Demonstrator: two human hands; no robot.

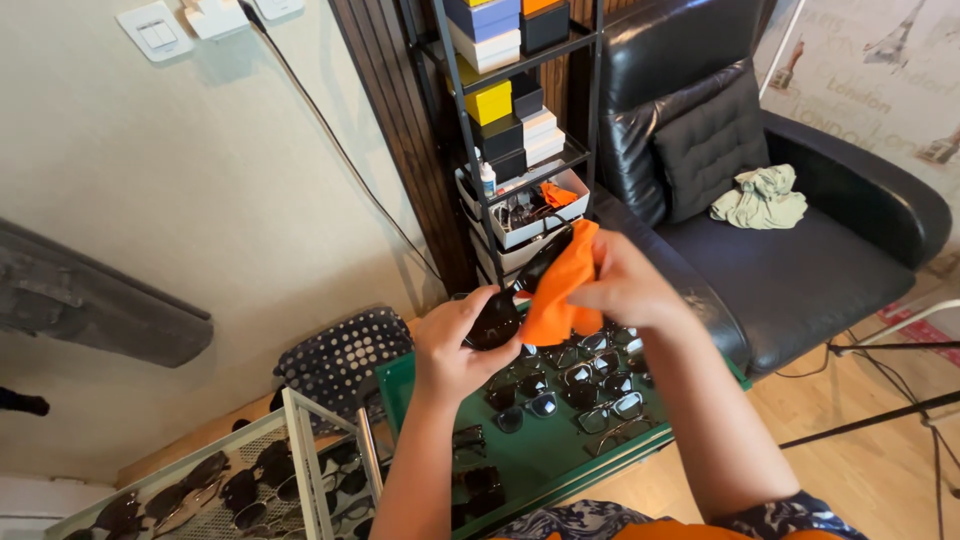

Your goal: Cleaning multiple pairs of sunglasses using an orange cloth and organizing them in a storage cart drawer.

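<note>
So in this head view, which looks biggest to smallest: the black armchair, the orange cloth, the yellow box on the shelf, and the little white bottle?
1. Black armchair, by far.
2. Orange cloth, though it is held close to the camera, which enlarges it.
3. Yellow box.
4. White bottle, smallest.

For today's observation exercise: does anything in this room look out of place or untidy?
A crumpled pale green cloth lies loose on the seat of the black armchair, away from the other things. Otherwise, the glasses lie in rows on the green tray.
</note>
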